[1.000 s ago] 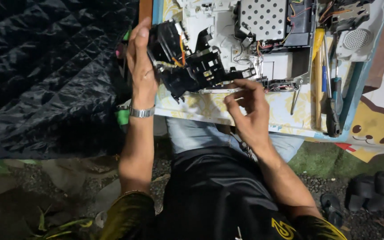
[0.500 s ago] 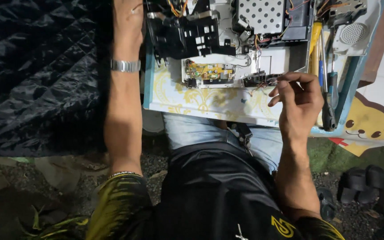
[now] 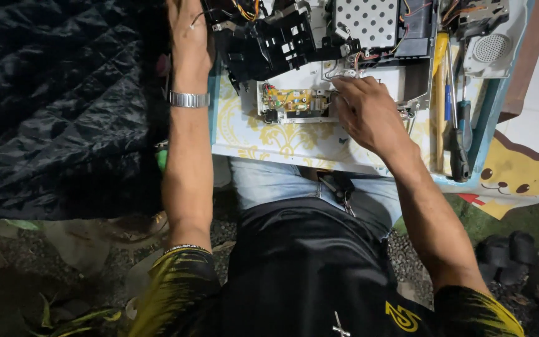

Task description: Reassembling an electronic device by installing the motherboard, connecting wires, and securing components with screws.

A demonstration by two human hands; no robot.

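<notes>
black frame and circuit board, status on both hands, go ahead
Left hand flat on black plastic frame. Right hand fingertips at white chassis by small circuit board. Screwdrivers lying right, clear of hands.

Circuit board (image 3: 289, 102) lies on table (image 3: 244, 134), screwdrivers (image 3: 453, 118) to its right

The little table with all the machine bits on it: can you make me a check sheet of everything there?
Surface: small table with yellow flower pattern, on the lap.
Job's things: opened white machine case, black plastic frame, small yellow circuit board.
Clutter: screwdrivers along the right edge, round speaker grille.
Grips: left hand rests beside the black frame; right hand touches the case next to the board.
Cables: coloured wires at top.
Surroundings: black quilted cloth, gravel ground.
</notes>
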